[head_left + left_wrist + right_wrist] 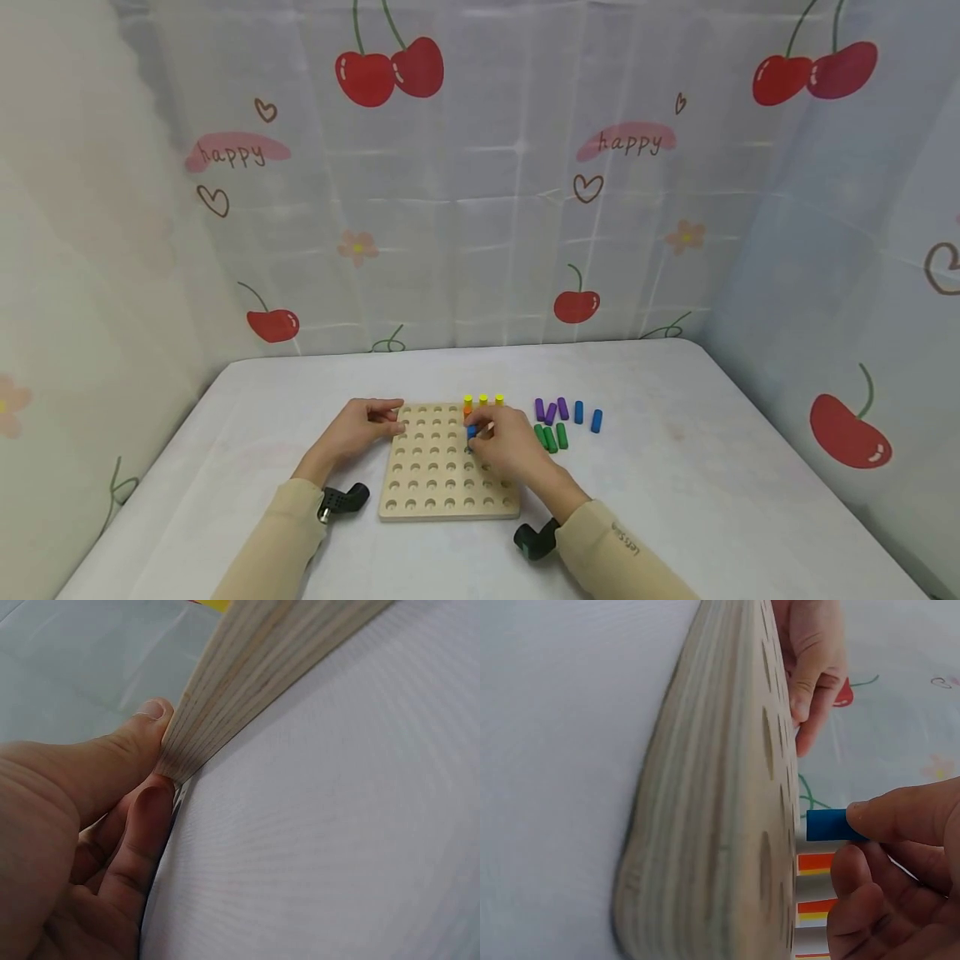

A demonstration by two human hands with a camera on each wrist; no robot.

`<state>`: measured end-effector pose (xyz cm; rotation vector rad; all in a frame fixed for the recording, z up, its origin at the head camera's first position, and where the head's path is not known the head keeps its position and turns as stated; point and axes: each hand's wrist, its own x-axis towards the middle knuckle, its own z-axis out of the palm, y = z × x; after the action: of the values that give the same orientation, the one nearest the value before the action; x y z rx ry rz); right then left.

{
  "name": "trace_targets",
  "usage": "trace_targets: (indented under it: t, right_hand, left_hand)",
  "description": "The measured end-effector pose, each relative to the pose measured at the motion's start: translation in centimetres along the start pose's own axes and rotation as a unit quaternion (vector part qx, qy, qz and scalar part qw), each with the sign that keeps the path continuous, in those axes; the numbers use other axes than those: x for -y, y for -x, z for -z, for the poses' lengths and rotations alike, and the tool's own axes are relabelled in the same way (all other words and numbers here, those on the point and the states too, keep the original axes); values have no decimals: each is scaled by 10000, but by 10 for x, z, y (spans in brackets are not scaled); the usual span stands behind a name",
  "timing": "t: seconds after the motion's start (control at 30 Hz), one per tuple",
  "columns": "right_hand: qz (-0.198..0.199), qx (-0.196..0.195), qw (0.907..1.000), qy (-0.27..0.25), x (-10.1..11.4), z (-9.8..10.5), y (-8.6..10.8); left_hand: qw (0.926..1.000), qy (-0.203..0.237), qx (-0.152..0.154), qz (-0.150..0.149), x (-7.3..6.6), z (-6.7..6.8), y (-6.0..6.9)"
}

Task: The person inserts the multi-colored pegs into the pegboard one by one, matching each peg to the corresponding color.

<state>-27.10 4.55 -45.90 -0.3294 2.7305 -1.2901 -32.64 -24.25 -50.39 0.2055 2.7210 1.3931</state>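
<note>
A square wooden pegboard (423, 478) with rows of round holes lies on the table. At its far left corner my left hand (366, 431) holds the edge; the left wrist view shows the thumb (139, 735) and a finger against the layered wood. My right hand (510, 446) is over the board's right half and pinches a blue peg (829, 824) between thumb and fingers. In the right wrist view the peg's free end points at the board face, apparently just off it. Yellow pegs (483, 400) stand along the back row, with an orange peg (468, 411) before them, others partly hidden by the hand.
Right of the board lie loose purple pegs (551, 413), green pegs (562, 436) and two blue pegs (596, 421). A white cloth covers the table (675, 500). Printed curtains (480, 208) hang behind and at the sides. Black wrist devices (345, 500) sit at both cuffs.
</note>
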Motion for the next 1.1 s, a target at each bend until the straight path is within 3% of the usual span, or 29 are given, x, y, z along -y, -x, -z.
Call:
trace_targets:
  t: [0.83, 1.1]
  right_hand:
    - [687, -41, 9940, 853, -5, -5, 5]
    - [466, 62, 9957, 796, 0, 2, 6]
  left_hand:
    - [10000, 9, -18, 35, -1, -1, -1]
    - [10000, 68, 3, -23, 1, 0, -1]
